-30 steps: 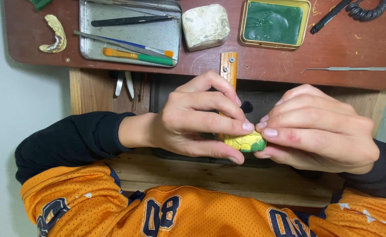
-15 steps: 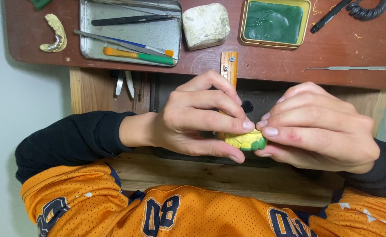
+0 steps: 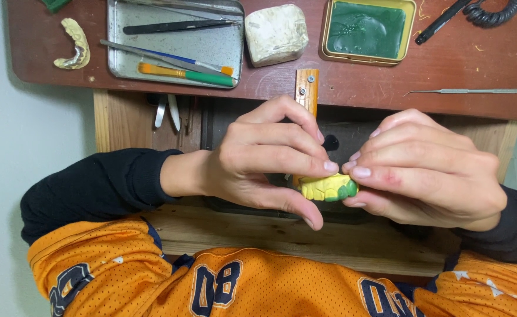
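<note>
Together, your left hand (image 3: 258, 161) and right hand (image 3: 429, 170) were clamped on a small yellow and green model (image 3: 328, 188), fingertips meeting over it, just below the desk (image 3: 341, 88) edge, near the metal tray (image 3: 211, 47).

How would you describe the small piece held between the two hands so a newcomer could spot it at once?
Start from the reddish-brown bench top across the top of the picture, then drop to the left hand and right hand meeting just below its edge. Pinched between their fingertips sits the small yellow lump with green patches. Nothing else near it shares that yellow-and-green colouring; the pale tooth-shaped cast lies far off on the bench.
</note>
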